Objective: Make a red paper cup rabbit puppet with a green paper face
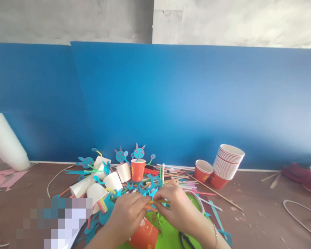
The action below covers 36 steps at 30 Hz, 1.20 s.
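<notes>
My left hand (128, 214) and my right hand (175, 202) meet low in the middle, fingers pinched. Between them is a thin yellow drinking straw (160, 201), gripped from both sides. An orange straw (150, 208) shows just below it. Under my hands a red paper cup (143, 235) lies tilted, partly covered by my left hand and forearm. Beside the cup, a green paper piece with a drawn face (153, 218) is partly hidden. A bracelet circles my right wrist.
Decorated white cups (112, 181) and blue paper scraps (150, 183) crowd the left and middle. A red cup with a blue animal figure (138, 171) stands behind. Stacked paper cups (226, 166) stand right, near a wooden stick (217, 193). A blue panel (155, 103) closes the back.
</notes>
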Each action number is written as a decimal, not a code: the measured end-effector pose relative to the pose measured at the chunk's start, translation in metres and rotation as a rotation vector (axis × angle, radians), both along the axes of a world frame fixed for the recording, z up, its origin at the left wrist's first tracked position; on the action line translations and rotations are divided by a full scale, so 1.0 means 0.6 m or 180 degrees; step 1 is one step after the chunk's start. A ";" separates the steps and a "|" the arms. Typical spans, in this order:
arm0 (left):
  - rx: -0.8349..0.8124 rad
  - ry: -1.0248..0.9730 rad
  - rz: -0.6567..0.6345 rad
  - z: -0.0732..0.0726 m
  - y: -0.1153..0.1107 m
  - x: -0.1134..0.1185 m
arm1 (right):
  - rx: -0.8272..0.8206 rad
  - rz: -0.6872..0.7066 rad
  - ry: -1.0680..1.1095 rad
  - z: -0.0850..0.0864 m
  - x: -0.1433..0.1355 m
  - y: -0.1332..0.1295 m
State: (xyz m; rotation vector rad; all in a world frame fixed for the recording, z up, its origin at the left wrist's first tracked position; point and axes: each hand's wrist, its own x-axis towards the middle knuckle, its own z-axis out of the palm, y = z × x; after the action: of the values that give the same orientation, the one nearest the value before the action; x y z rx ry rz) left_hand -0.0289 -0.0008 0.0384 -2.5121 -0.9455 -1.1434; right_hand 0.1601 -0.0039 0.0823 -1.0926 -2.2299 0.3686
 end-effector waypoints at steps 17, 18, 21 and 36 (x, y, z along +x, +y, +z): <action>-0.0028 0.0095 -0.0049 -0.005 -0.001 0.001 | -0.0242 -0.0050 0.0106 -0.008 -0.005 0.003; -0.0014 0.0078 -0.0045 -0.004 0.000 0.000 | -0.0275 -0.0038 0.0107 -0.007 -0.004 0.004; -0.0032 0.0005 0.0008 0.000 0.002 -0.002 | -0.0347 -0.0091 0.0079 -0.001 0.003 0.006; 0.0129 -0.0188 -0.0032 0.000 0.000 0.000 | -0.0139 -0.0086 0.0020 0.005 0.009 0.002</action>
State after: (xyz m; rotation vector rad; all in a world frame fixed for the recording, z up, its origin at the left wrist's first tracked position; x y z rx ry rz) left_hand -0.0289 -0.0009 0.0386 -2.4667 -0.9157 -1.2334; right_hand 0.1653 -0.0025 0.0854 -1.1418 -2.2088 0.4105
